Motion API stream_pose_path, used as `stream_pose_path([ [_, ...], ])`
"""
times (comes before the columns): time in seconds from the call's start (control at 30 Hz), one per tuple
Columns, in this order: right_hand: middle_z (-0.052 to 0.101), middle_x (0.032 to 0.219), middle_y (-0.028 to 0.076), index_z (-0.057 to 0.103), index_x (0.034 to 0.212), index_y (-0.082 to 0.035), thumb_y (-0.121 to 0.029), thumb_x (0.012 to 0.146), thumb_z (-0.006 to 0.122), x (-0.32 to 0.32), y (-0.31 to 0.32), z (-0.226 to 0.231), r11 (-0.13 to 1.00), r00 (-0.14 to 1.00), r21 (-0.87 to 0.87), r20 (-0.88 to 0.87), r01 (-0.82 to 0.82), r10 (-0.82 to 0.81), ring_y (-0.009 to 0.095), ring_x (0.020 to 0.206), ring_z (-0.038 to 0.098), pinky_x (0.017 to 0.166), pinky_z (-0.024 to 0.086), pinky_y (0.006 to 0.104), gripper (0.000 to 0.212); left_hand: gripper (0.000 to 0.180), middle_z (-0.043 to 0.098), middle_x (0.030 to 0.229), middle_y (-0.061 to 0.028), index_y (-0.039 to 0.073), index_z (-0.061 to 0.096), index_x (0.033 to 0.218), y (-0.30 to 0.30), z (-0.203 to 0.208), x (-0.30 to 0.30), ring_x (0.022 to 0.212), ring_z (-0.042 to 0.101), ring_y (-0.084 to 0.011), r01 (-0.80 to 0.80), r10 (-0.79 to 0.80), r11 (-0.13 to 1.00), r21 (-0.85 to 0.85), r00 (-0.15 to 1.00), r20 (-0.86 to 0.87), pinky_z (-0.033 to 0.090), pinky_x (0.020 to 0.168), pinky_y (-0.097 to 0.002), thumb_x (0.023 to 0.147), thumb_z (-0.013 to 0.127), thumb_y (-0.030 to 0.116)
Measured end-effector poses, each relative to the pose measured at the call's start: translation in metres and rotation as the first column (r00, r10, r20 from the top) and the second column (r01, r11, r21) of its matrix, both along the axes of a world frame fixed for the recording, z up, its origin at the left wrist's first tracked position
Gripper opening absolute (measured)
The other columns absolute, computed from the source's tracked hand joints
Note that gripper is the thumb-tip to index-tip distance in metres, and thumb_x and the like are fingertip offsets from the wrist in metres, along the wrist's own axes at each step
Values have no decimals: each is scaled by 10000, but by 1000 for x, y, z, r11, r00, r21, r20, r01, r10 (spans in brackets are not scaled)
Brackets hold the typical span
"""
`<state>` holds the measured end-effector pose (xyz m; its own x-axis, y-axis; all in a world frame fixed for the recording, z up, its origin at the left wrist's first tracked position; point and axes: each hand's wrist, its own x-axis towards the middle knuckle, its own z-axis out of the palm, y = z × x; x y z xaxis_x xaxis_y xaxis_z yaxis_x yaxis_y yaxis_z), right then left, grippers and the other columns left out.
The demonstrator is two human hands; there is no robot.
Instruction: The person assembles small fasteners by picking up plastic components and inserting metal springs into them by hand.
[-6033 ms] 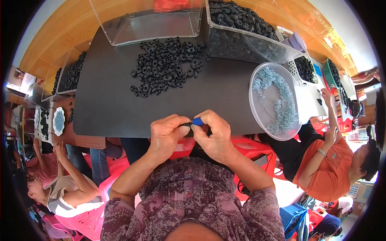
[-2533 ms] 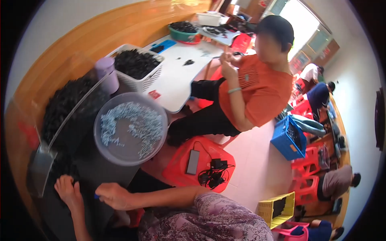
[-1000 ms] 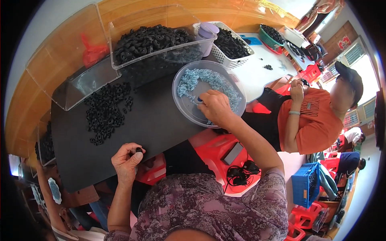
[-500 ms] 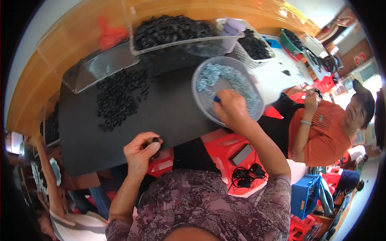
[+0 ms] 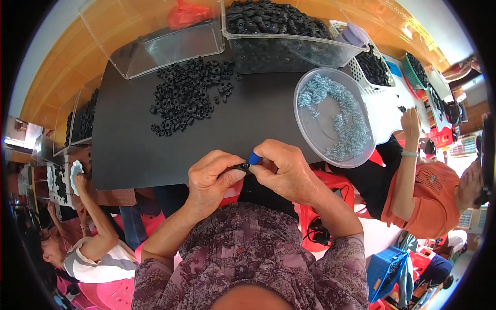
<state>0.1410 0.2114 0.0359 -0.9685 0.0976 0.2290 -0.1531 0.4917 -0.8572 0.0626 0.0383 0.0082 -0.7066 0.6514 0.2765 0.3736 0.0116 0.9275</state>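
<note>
My left hand (image 5: pixel 212 175) and my right hand (image 5: pixel 281 168) meet at the near edge of the black table mat (image 5: pixel 129 150). Between their fingertips sits a small black plastic part (image 5: pixel 242 166). The right hand also pinches a small blue-handled tool (image 5: pixel 254 157) against that part. A pile of the same black parts (image 5: pixel 183 95) lies on the mat beyond my left hand. To the right stands a round clear tub (image 5: pixel 310 124) holding several small silvery springs (image 5: pixel 341 116).
Two clear bins stand at the back: an almost empty one (image 5: pixel 155 41) and one heaped with black parts (image 5: pixel 279 26). A white basket (image 5: pixel 374 62) of parts is farther right. A person in orange (image 5: pixel 429 191) works at the right; another person (image 5: pixel 88 248) sits at lower left.
My right hand has left the spring tub and come back to my left hand. Both hands now close on the black part at the mat's near edge.
</note>
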Motion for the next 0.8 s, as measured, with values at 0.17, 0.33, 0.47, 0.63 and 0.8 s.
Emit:
stream_pose_path([
  [0.17,536,691,15,568,851,-1,-4,778,655,-3,-3,5,993,971,-115,233,-24,51,55,621,498,544,415,234,114,239,614,815,-75,23,669,900,-1,4,-4,706,577,-236,-25,3,998,-50,921,-390,460,598,-313,676,748,41],
  [0.33,553,710,-37,576,817,0,-11,785,662,-5,-4,-3,920,943,-393,309,10,122,17,654,483,549,407,200,92,266,604,798,-74,17,663,891,-4,3,-9,679,560,-231,-15,-2,999,-34,891,-455,447,581,-323,637,740,23],
  [0.47,559,725,-42,580,799,1,-3,780,658,-7,-7,-7,886,925,-457,363,73,111,8,660,479,545,398,188,81,278,593,784,-74,20,661,886,-3,0,-10,667,548,-229,-79,44,996,-29,784,-619,434,573,-326,618,734,25],
  [0.63,572,709,-28,588,796,0,-9,780,646,-15,-7,-5,910,914,-412,387,54,121,17,617,488,517,395,185,61,287,595,797,-78,24,660,894,-7,-2,-9,678,556,-233,-91,52,995,-40,819,-572,441,576,-325,617,733,18],
  [0.8,578,677,-4,600,786,-11,-70,791,702,-17,-11,0,850,918,-512,385,125,97,26,577,490,487,383,175,118,248,620,833,-90,10,668,897,-7,1,-12,717,589,-236,-73,56,997,-31,922,-384,471,595,-313,662,747,12],
])
